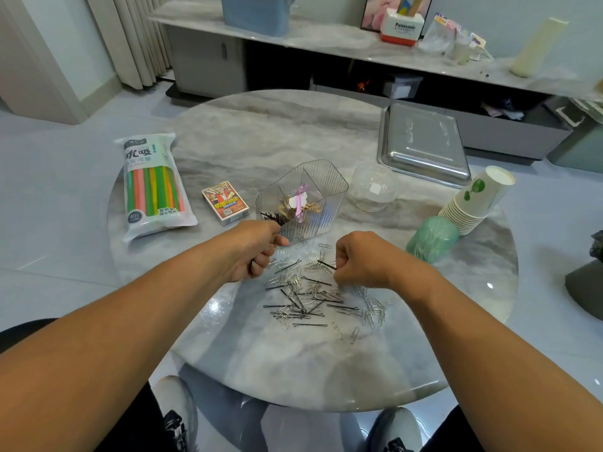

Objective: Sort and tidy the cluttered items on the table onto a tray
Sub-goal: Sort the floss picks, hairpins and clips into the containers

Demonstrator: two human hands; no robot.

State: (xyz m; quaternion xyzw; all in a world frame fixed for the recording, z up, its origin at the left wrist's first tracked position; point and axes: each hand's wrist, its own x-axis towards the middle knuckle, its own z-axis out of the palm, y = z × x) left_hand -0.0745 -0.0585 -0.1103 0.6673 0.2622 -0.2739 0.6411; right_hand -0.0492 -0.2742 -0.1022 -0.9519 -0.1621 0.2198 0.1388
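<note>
Just below the middle of the frame a loose heap of black hairpins (pixel 310 300) and silver paper clips (pixel 372 313) lies scattered on the round marble table (pixel 248 132). The right hand (pixel 365 261) hangs over the heap's upper right edge, its fingers curled in and pinching one hairpin (pixel 326 264), which pokes out toward the left, its long axis running roughly level and pointing at the other hand. The left hand (pixel 254 252) sits at the heap's upper left, fingers curled too; something dark shows between them, but I cannot tell what they hold.

The thing that matters is the clear divided box (pixel 303 197) standing just above both hands, touching or nearly touching the left thumb. Its left compartment already holds a bundle of black pins, so I judge the pinched pin goes up and leftward, a short lift past the box's near wall. The left hand is the nearer to that compartment.

The steel tray (pixel 424 148) waits in the upper right, well apart from the heap and bare of items.
</note>
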